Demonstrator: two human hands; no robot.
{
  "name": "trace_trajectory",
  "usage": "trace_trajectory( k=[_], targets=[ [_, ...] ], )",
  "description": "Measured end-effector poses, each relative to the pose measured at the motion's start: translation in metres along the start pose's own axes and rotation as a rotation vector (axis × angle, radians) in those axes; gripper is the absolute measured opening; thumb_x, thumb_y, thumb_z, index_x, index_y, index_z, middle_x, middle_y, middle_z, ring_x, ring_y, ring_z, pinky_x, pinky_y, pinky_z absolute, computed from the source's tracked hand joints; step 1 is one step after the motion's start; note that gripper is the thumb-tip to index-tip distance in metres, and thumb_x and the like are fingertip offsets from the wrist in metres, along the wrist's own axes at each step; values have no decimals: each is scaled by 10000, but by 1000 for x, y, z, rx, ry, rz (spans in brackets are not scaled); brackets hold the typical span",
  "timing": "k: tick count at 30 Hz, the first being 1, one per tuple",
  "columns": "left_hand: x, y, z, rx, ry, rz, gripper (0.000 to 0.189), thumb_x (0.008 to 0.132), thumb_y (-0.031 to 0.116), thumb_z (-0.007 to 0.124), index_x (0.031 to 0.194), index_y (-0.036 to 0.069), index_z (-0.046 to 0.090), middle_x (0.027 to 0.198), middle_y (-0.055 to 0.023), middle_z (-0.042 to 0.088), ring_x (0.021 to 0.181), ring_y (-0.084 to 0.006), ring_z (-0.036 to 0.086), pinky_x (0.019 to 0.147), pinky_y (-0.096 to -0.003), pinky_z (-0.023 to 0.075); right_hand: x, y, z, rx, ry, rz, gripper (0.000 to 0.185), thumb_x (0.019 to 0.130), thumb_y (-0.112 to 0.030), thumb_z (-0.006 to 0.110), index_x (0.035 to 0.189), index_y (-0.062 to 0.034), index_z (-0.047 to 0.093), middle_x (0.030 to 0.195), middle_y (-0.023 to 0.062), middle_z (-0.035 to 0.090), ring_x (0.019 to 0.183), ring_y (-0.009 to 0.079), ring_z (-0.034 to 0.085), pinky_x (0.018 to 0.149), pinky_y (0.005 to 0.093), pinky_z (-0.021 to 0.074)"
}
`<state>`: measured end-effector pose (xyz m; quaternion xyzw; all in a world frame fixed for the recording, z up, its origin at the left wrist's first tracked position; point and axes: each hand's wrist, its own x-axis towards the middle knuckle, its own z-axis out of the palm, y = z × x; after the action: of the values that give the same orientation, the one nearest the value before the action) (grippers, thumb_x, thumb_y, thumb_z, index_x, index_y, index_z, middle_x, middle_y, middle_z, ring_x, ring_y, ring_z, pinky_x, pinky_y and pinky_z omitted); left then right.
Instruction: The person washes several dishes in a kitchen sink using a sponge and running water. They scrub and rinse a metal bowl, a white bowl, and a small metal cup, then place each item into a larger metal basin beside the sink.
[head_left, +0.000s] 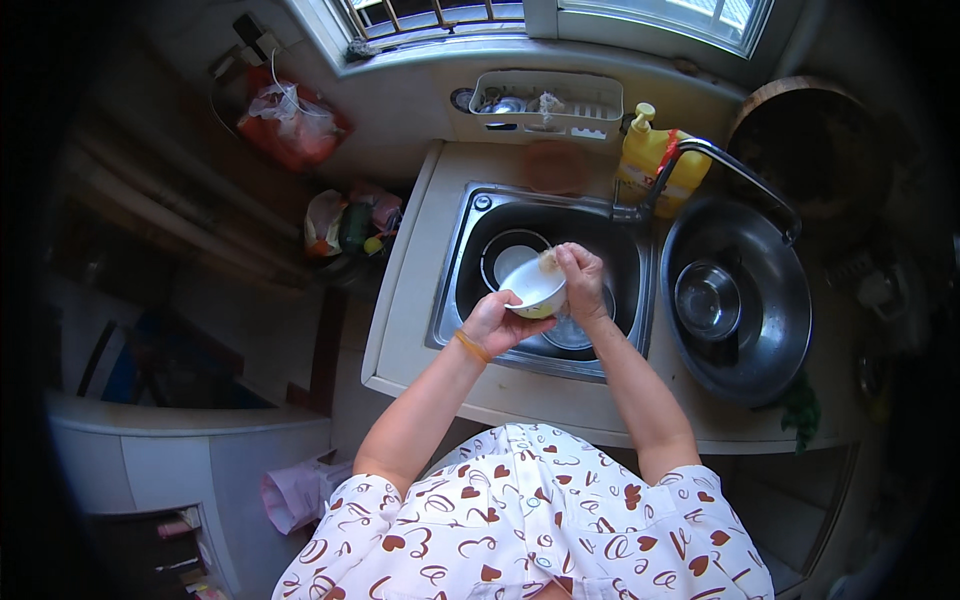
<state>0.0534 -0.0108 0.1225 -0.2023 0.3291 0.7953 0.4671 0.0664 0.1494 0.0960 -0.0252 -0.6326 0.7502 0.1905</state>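
Note:
My left hand grips the lower left side of a white bowl with a yellow-green pattern outside, its opening tilted up over the sink. At the bowl's far right rim, my right hand is closed on a small pale tan scrubber, pressed to the rim. Beneath, in the stainless steel sink, a round dark-sided vessel with a whitish round shape inside lies at the left. Partly hidden under my hands is a round clear or metal dish.
Right of the sink, a large metal basin holds a smaller bowl. The faucet and yellow pump jug stand at the back right, with a reddish round dish beside them. A plastic rack hangs on the wall.

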Motion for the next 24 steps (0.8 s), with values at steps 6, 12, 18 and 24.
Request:
trace_trajectory(
  k=[6, 12, 18, 24],
  targets=[
    [5, -19, 3, 352, 103, 508, 575, 742, -12, 335, 1315, 36, 324, 1194, -176, 489, 1066, -313, 585, 733, -428, 587, -27, 9, 10, 194, 146, 292, 345, 944, -203, 495, 1210, 7, 558, 1119, 112, 622, 1005, 159, 586, 880, 266, 463],
    [4, -24, -4, 360, 131, 426, 608, 714, -33, 355, 1319, 25, 339, 1216, -183, 477, 1093, -335, 559, 803, -474, 565, -34, 5, -7, 559, 302, 511, 349, 1004, -238, 337, 1238, -39, 503, 1062, 98, 609, 873, 146, 606, 734, 302, 539],
    [5, -21, -6, 336, 112, 415, 575, 742, -39, 354, 1315, 5, 339, 1214, -194, 471, 1093, -351, 552, 807, -495, 560, -35, -16, -19, 255, 137, 596, 426, 978, -273, 435, 1367, -103, 392, 1104, 93, 597, 836, 152, 614, 544, 289, 566],
    [17, -18, -15, 368, 219, 333, 522, 760, -28, 408, 1280, -4, 380, 1161, -172, 521, 1019, -304, 601, 793, -417, 575, -38, -14, 0, 194, 9, 582, 626, 845, -219, 660, 1360, -37, 355, 1200, 169, 503, 1043, 245, 584, 637, 342, 595]
  ],
)
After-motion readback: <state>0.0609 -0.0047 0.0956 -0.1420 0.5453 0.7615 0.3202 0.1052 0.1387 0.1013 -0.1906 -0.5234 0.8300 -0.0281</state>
